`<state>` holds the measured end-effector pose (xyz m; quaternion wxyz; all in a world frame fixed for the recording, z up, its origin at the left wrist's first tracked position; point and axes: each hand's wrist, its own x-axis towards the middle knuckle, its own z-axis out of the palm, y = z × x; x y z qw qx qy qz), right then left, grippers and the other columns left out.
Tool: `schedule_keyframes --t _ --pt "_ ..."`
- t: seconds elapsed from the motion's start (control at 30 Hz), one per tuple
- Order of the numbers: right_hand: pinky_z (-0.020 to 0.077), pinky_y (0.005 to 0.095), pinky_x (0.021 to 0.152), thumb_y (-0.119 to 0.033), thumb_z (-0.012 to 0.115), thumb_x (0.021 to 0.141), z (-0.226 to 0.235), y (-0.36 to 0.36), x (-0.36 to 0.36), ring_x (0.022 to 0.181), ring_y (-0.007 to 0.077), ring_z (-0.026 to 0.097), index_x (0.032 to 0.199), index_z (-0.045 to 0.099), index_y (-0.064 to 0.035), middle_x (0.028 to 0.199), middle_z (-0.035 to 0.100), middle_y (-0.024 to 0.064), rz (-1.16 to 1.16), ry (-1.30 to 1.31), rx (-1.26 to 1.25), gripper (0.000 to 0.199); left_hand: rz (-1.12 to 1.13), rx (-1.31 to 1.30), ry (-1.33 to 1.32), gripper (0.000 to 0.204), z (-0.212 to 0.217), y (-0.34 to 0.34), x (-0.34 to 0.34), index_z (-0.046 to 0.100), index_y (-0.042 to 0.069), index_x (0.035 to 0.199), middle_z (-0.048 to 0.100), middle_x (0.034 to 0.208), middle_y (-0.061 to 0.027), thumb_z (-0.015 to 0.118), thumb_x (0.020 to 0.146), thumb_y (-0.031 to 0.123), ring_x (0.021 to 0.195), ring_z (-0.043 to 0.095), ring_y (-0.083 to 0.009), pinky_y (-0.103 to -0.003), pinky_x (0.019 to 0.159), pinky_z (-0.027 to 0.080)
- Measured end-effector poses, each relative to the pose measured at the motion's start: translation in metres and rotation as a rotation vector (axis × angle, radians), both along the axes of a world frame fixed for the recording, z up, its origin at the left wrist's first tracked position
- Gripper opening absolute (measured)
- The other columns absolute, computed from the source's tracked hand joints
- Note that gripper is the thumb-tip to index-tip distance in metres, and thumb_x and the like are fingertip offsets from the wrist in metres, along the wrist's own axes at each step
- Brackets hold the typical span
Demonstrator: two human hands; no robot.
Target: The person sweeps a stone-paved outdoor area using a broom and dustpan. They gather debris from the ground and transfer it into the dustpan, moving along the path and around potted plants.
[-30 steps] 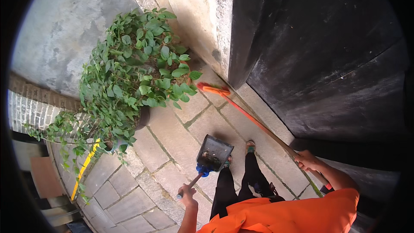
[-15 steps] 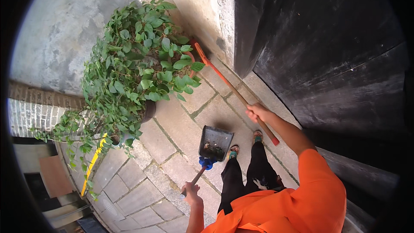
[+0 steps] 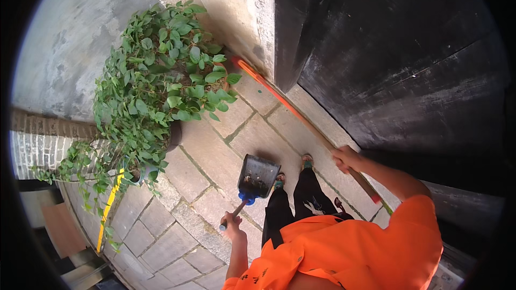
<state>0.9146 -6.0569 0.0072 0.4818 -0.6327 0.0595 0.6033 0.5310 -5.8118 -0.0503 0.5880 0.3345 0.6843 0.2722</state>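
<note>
My left hand grips the thin handle of a dark dustpan with a blue collar, which hangs just above the stone paving in front of my feet. My right hand holds the long orange stick of a broom. The broom's orange head reaches the base of the pale wall, next to the leafy plant. I wear an orange shirt and dark trousers.
A big green potted plant stands at the left on the paving. A dark wooden door fills the right side. A low brick wall and a yellow strip lie at the far left.
My right hand has pulled back toward my body along the broom stick, and the broom head has stayed by the wall's base. The dustpan has barely moved.
</note>
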Motion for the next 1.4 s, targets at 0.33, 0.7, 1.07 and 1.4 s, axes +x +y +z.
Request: schedule_keyframes --t 0.33,0.7,1.07,1.4 --pt "0.0319 0.0344 0.026 -0.032 0.047 0.083 -0.083 -0.024 -0.01 0.03 0.0196 0.042 0.057 0.045 -0.0058 0.045 0.044 0.0083 0.186 -0.192 -0.392 0.037 -0.037 0.009 -0.057 0.018 0.006 0.003 -0.008 0.051 0.007 0.074 0.053 0.068 -0.0052 0.057 0.082 0.021 0.052 0.052 -0.0129 -0.024 0.048 0.046" --pt "0.0472 0.0405 0.048 -0.029 0.044 0.085 0.092 -0.14 -0.134 0.053 0.0299 0.06 0.079 0.055 0.0038 0.065 0.058 0.0199 0.563 -0.557 -0.619 0.036 -0.184 0.006 -0.092 0.018 -0.008 0.018 -0.008 0.051 0.006 0.071 0.054 0.062 -0.0069 0.058 0.082 0.018 0.046 0.051 -0.012 -0.022 0.042 0.045" --pt "0.0485 0.0425 0.071 -0.015 0.049 0.076 -0.09 -0.043 -0.087 0.087 0.0349 0.059 0.09 0.06 0.0022 0.093 0.06 0.0211 0.68 -0.938 -0.528 0.025 -0.296 0.001 -0.024 0.022 0.019 0.008 -0.036 0.05 0.008 0.07 0.054 0.063 -0.005 0.058 0.082 0.024 0.049 0.05 -0.0114 -0.022 0.044 0.045" --pt "0.0477 0.0449 0.06 -0.023 0.042 0.084 -0.019 -0.399 -0.364 0.069 0.0328 0.059 0.075 0.059 -0.0039 0.077 0.058 0.018 0.841 -0.7 -0.69 0.027 -0.394 0.015 0.001 0.023 0.0 0.002 -0.018 0.05 0.007 0.072 0.053 0.061 -0.003 0.06 0.08 0.025 0.048 0.05 -0.0099 -0.022 0.042 0.044"
